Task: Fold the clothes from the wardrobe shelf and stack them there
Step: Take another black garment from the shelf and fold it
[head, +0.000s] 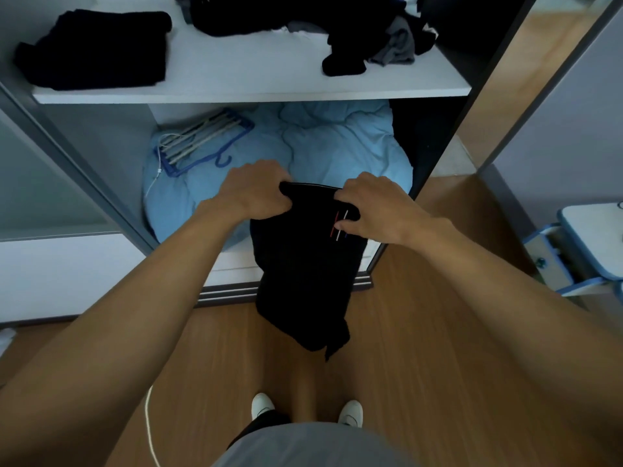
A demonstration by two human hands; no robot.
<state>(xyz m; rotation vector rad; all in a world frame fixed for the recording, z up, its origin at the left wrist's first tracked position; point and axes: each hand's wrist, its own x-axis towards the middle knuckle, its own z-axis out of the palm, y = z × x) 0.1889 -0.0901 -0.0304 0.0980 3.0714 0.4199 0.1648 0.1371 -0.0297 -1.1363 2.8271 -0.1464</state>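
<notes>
Torso: grey top (303, 446) at 6 o'clock, white shoes (263, 404) just past it on the wood floor (421, 332).
Left hand (253, 190): centre of view, fingers curled round the top-left corner of the black garment (303, 271).
Right hand (374, 203): just toward 3 o'clock of the left, pinching the top-right edge, thumb beside the red/white/blue stripe mark.
Black garment: hangs free from both hands in front of the lower compartment, not on the shelf. Its lower end is bunched and uneven toward 6 o'clock and looks clear of the floor.
Shelf (253, 75): white, at 12 o'clock. Folded black stack (94, 48) at 10 o'clock, unfolded dark pile (303, 15) at 12 to 1 o'clock, bare board between them.
Below shelf: light blue duvet (337, 143), with a blue hanger (202, 139) lying on its 10 o'clock side.
Step (judged): mid-fold, garment held by its top edge.
Do it well: hold the top edge level and taut, and shake out the twisted tail so the layers lie flat. Then lay it on the bare shelf, fold the tail up to the top edge and square the sides.
Placing: set it on the stack at 10 o'clock, edges matched.
Risk: loose tail creases or drags the stack askew.
</notes>
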